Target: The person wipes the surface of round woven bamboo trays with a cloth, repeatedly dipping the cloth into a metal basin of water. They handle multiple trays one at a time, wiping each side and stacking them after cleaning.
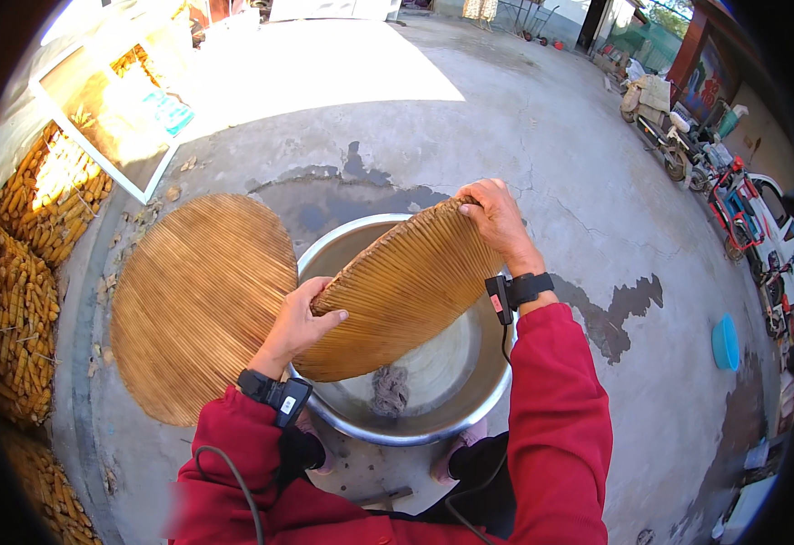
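Observation:
My left hand (pixel 303 325) and my right hand (pixel 499 221) grip the edge of a round mat of stalks (pixel 404 293), likely a sorghum-stalk lid. Tilted, its ribbed face is towards me, over a large metal basin (pixel 410 436). A grey wet cloth (pixel 390 390) lies at the bottom of the basin, which appears to hold a little water. To the left, a second round stalk mat (pixel 199 306) lies by the basin's rim. The mat in my hands hides part of the basin's far inside.
Piles of corn cobs (pixel 15 327) line the left wall, near a leaning white frame (pixel 97 157). A blue plastic basin (pixel 725 343) stands on the concrete at right. Parked motorbikes (pixel 673 150) and a white car (pixel 775 238) are at the far right. Wet patches (pixel 608 313) mark the ground.

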The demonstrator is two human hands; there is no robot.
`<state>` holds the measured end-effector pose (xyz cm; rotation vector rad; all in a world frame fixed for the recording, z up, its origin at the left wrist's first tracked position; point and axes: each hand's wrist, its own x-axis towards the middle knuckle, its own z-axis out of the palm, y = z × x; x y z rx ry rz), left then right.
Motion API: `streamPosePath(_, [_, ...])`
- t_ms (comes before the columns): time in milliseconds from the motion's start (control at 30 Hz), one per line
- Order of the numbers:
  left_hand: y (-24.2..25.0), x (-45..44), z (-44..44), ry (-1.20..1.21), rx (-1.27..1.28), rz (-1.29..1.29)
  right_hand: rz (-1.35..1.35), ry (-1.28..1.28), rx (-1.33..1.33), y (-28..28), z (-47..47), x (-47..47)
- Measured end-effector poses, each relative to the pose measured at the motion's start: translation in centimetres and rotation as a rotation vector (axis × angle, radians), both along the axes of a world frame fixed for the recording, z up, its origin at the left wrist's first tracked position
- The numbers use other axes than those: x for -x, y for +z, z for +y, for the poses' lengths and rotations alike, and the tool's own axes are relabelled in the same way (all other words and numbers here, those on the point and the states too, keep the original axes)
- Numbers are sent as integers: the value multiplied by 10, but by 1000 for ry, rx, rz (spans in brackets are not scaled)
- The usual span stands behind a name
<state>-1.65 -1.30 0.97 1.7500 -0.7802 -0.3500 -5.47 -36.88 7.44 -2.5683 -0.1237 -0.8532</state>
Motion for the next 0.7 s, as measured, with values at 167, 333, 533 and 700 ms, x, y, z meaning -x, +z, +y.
streamPosePath(167, [16,3,-8,50,93,-58,-148,-12,104,3,30,1])
streamPosePath(333, [15,5,-10,135,9,-131,-375,-313,53,-16,69,23])
streamPosePath(533, [15,14,-10,128,9,-113,128,-13,-1105,-69,137,40])
streamPosePath(700, [16,22,-10,115,28,-109,171,36,-1369,-72,162,34])
